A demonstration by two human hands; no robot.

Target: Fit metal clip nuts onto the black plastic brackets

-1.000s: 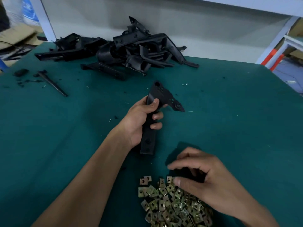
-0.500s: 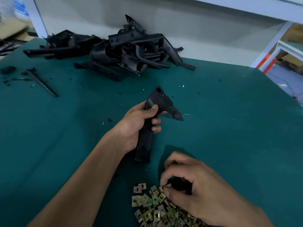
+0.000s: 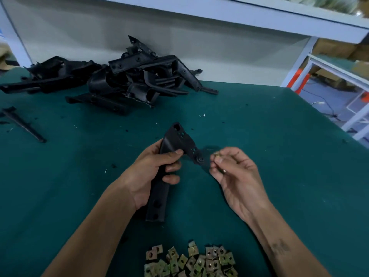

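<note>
My left hand (image 3: pixel 153 172) grips a long black plastic bracket (image 3: pixel 159 194) around its middle and holds it above the green table, its angled arm pointing right. My right hand (image 3: pixel 237 176) is just right of that arm's tip. It pinches a small brass-coloured clip nut (image 3: pixel 216 155) between thumb and forefinger, a short gap from the bracket's end. A heap of loose clip nuts (image 3: pixel 191 262) lies at the near edge, below both hands.
A pile of black plastic brackets (image 3: pixel 127 82) lies at the back left against a grey wall. A thin black strip (image 3: pixel 22 124) lies at the far left. The green table (image 3: pixel 279 136) ends on the right, with white frames beyond.
My right hand has left the heap of clip nuts and risen to the bracket's tip with one nut pinched in it. My left hand has kept hold of the bracket.
</note>
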